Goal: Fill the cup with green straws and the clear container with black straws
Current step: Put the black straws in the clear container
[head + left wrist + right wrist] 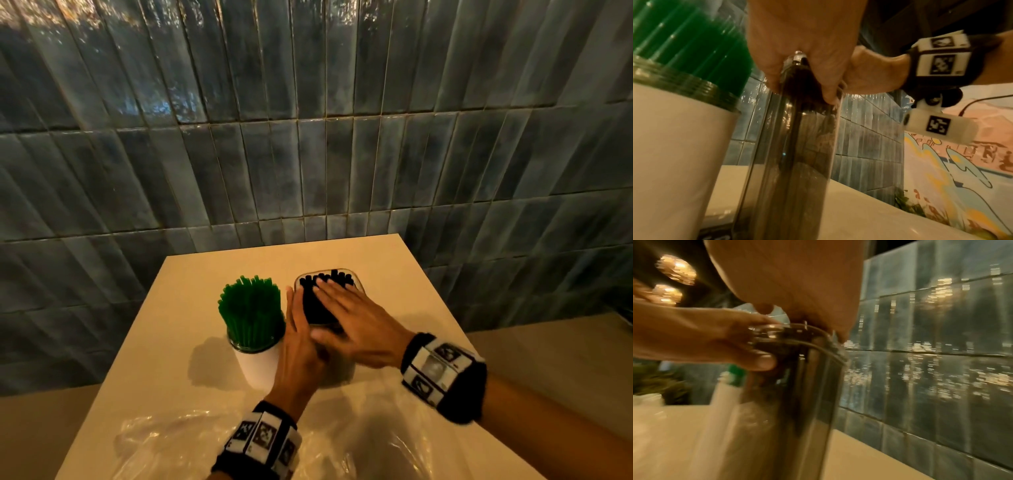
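Note:
A white cup (257, 365) packed with green straws (251, 306) stands on the pale table (191, 274). Right beside it stands the clear container (358, 283) full of black straws (317, 308). My left hand (299, 337) holds the container's upper left side, fingers along the wall and thumb (760, 362) on its near face. My right hand (346, 310) lies flat on the black straw tops with straight fingers. In the left wrist view the container (795, 162) rises between the cup (674, 146) and the tiled wall. The right wrist view is blurred, showing the container (797, 410).
A crumpled clear plastic bag (171, 442) lies on the table's near edge under my wrists. A dark tiled wall (308, 154) stands right behind the table. A second pale surface (548, 353) lies lower to the right.

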`<state>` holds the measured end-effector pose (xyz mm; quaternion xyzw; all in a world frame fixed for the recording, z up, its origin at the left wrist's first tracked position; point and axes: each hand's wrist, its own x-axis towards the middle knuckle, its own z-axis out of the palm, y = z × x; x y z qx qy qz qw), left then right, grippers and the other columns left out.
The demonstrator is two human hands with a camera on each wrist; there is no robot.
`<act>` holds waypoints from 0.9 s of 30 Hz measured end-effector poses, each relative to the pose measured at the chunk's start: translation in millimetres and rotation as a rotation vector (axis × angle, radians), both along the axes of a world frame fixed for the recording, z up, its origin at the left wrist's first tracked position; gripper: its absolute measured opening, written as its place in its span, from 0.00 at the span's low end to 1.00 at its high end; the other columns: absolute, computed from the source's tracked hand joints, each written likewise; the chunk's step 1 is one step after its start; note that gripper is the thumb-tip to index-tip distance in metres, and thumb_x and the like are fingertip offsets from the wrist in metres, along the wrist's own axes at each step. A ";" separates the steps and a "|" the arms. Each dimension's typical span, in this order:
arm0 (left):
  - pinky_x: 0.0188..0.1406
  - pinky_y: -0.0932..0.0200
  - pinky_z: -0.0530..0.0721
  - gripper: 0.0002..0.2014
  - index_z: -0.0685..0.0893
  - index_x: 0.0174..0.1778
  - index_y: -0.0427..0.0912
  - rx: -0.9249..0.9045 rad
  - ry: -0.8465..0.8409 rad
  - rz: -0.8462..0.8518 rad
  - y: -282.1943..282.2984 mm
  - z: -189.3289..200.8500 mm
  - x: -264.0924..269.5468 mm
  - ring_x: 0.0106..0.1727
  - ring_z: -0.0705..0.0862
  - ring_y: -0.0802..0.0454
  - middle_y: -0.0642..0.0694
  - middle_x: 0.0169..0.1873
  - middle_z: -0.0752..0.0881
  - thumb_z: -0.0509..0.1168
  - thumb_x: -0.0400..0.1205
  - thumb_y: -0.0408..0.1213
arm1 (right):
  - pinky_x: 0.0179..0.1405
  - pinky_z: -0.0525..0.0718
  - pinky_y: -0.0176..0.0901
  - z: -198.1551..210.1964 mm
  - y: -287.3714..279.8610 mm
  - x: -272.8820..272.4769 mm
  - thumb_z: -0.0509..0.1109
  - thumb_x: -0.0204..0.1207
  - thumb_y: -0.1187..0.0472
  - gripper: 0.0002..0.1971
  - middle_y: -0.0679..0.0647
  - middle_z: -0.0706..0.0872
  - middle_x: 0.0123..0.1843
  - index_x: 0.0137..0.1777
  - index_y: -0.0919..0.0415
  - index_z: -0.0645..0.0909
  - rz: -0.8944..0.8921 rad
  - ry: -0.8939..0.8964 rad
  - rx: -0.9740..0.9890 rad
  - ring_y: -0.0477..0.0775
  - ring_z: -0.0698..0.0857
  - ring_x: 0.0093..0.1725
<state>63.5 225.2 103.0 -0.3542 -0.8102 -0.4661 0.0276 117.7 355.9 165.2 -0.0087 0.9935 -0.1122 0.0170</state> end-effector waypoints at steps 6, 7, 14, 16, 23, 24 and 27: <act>0.76 0.50 0.63 0.47 0.43 0.80 0.45 0.068 -0.043 0.057 4.5 0.3 5.9 0.76 0.62 0.51 0.46 0.78 0.59 0.72 0.76 0.37 | 0.77 0.32 0.47 -3.5 13.6 2.8 0.26 0.60 0.20 0.49 0.47 0.38 0.85 0.82 0.41 0.37 -0.039 -0.022 0.032 0.48 0.38 0.82; 0.76 0.49 0.63 0.47 0.42 0.79 0.47 0.076 -0.050 0.048 4.0 0.5 6.7 0.75 0.63 0.50 0.44 0.79 0.59 0.71 0.76 0.38 | 0.77 0.32 0.47 -6.0 11.0 3.2 0.27 0.59 0.19 0.50 0.47 0.36 0.84 0.81 0.41 0.36 -0.020 -0.036 0.034 0.47 0.35 0.81; 0.74 0.54 0.61 0.58 0.25 0.74 0.64 0.085 -0.138 0.038 4.2 0.9 0.9 0.76 0.65 0.53 0.49 0.78 0.61 0.74 0.76 0.41 | 0.75 0.27 0.49 9.4 5.2 2.6 0.38 0.68 0.22 0.47 0.47 0.34 0.83 0.83 0.46 0.38 0.084 -0.024 0.063 0.47 0.33 0.80; 0.76 0.52 0.61 0.58 0.23 0.73 0.64 0.043 -0.123 0.058 2.4 -1.9 -1.3 0.77 0.62 0.53 0.46 0.80 0.58 0.73 0.76 0.45 | 0.75 0.28 0.48 6.1 -7.2 3.4 0.42 0.69 0.26 0.45 0.47 0.39 0.84 0.83 0.47 0.41 0.181 -0.082 0.062 0.46 0.36 0.82; 0.68 0.38 0.75 0.53 0.36 0.79 0.60 0.065 -0.187 0.131 0.9 -7.6 0.0 0.69 0.77 0.39 0.39 0.76 0.70 0.73 0.75 0.33 | 0.79 0.33 0.58 9.3 2.1 -5.6 0.44 0.76 0.31 0.35 0.47 0.37 0.84 0.82 0.39 0.45 -0.081 0.018 -0.109 0.50 0.35 0.82; 0.67 0.38 0.76 0.51 0.42 0.81 0.55 0.039 -0.224 0.132 0.0 -9.7 0.2 0.68 0.78 0.40 0.40 0.75 0.71 0.75 0.74 0.37 | 0.81 0.37 0.59 8.3 6.3 -5.2 0.46 0.79 0.34 0.33 0.48 0.38 0.85 0.82 0.40 0.44 -0.234 0.053 -0.231 0.52 0.37 0.83; 0.64 0.41 0.80 0.40 0.62 0.78 0.45 0.004 -0.279 0.103 1.6 -9.6 -1.6 0.65 0.81 0.44 0.44 0.67 0.80 0.75 0.72 0.41 | 0.77 0.63 0.59 6.0 21.5 -9.9 0.57 0.83 0.45 0.31 0.55 0.56 0.84 0.83 0.47 0.50 -0.629 -0.069 -0.812 0.62 0.60 0.81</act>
